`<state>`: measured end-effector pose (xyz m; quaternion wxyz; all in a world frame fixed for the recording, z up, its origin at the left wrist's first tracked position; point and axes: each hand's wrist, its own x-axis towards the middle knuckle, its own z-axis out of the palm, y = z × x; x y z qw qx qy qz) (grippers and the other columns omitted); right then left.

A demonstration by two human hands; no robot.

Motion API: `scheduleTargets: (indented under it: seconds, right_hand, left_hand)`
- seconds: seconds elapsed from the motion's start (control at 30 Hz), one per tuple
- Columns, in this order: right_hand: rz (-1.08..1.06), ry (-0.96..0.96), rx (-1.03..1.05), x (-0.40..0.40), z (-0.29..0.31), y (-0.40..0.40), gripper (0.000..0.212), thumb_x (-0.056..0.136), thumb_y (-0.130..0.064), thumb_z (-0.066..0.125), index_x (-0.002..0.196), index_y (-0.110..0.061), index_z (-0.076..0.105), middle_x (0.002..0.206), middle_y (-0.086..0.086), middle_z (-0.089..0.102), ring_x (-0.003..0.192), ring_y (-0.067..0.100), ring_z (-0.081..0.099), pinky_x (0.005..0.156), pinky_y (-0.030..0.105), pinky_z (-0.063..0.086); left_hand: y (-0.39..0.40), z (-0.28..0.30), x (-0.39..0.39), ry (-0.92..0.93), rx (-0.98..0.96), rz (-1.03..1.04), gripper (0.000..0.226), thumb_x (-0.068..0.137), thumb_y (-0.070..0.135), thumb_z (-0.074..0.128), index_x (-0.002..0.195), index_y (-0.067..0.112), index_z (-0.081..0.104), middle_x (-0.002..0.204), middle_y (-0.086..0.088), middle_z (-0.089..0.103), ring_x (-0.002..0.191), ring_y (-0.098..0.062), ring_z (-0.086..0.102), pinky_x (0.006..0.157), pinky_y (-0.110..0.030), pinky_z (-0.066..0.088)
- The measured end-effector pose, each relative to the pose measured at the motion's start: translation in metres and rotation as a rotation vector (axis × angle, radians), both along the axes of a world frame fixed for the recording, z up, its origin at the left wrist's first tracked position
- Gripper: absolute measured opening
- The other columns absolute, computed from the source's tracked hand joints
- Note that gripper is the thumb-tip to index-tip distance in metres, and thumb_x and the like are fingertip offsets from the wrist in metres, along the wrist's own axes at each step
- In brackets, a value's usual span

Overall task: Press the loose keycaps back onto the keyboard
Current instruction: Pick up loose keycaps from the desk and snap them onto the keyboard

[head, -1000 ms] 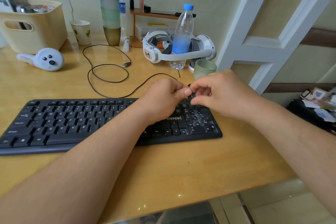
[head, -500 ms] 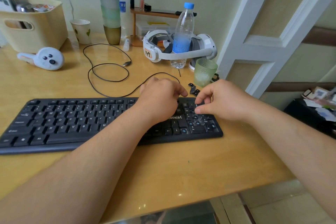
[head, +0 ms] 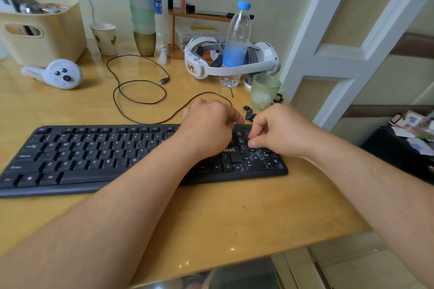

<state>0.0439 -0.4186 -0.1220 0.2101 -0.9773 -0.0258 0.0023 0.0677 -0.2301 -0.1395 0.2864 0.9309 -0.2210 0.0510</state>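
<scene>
Right hand [head: 279, 136]: fingers curled down on numpad of keyboard [head: 94, 155], presumably seating keycap; cap itself hidden. Left hand [head: 209, 124]: curled, contents indeterminate. Spare keycaps [head: 249, 112] staged nearby on worktop [head: 211, 213].

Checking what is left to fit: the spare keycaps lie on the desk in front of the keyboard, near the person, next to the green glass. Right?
Not quite. The head view shows the loose keycaps behind the keyboard, on its far side, next to the green glass.
</scene>
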Motion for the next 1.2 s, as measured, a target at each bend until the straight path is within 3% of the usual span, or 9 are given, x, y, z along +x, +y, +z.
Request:
scheduleTargets:
  seconds: [0.2,0.3,0.47,0.83,1.0,1.2]
  right_hand:
    - [0.032,0.046,-0.065,-0.003,0.009,-0.002,0.008,0.086,-0.026,0.082,0.081,-0.031,0.08,0.063,-0.028,0.065,0.064,-0.013,0.057,0.055,0.009,0.035]
    - [0.01,0.024,-0.056,0.001,0.01,0.001,0.012,0.088,-0.023,0.08,0.078,-0.03,0.078,0.071,-0.017,0.07,0.069,-0.002,0.062,0.064,0.018,0.043]
    - [-0.028,0.122,-0.053,0.01,0.013,0.007,0.015,0.079,-0.02,0.089,0.074,-0.026,0.076,0.072,-0.009,0.071,0.07,0.008,0.065,0.066,0.024,0.048]
    - [0.012,0.219,-0.145,0.018,0.026,0.01,0.013,0.086,-0.018,0.081,0.079,-0.027,0.076,0.078,-0.009,0.071,0.082,0.013,0.065,0.086,0.035,0.056]
    - [-0.009,0.21,-0.145,0.02,0.026,0.011,0.01,0.087,-0.017,0.079,0.081,-0.025,0.076,0.082,-0.005,0.073,0.084,0.015,0.066,0.083,0.034,0.056]
    - [-0.031,0.203,-0.188,0.024,0.027,0.016,0.014,0.081,-0.02,0.088,0.079,-0.024,0.074,0.081,-0.005,0.073,0.083,0.016,0.068,0.079,0.032,0.057]
  left_hand:
    - [0.0,0.001,-0.001,-0.006,0.0,-0.004,0.032,0.104,0.024,0.052,0.117,0.046,0.071,0.128,0.013,0.064,0.13,-0.026,0.039,0.093,-0.038,0.026]
    - [-0.001,0.001,0.0,-0.012,-0.007,-0.013,0.032,0.103,0.024,0.053,0.117,0.046,0.071,0.127,0.013,0.064,0.129,-0.025,0.039,0.092,-0.037,0.026]
    - [-0.001,0.0,0.0,-0.014,0.008,-0.015,0.031,0.103,0.024,0.054,0.117,0.046,0.071,0.126,0.013,0.064,0.129,-0.025,0.039,0.092,-0.038,0.027]
    - [-0.001,0.0,0.0,-0.019,0.031,-0.014,0.03,0.102,0.026,0.054,0.115,0.048,0.071,0.122,0.01,0.064,0.126,-0.027,0.041,0.093,-0.039,0.029]
    - [-0.003,-0.002,-0.001,-0.009,0.055,-0.015,0.029,0.1,0.027,0.055,0.112,0.048,0.072,0.108,0.011,0.061,0.123,-0.026,0.043,0.09,-0.038,0.031]
    - [-0.004,-0.004,-0.002,0.001,0.084,-0.036,0.028,0.101,0.029,0.053,0.112,0.048,0.072,0.116,0.01,0.064,0.124,-0.027,0.041,0.097,-0.04,0.031]
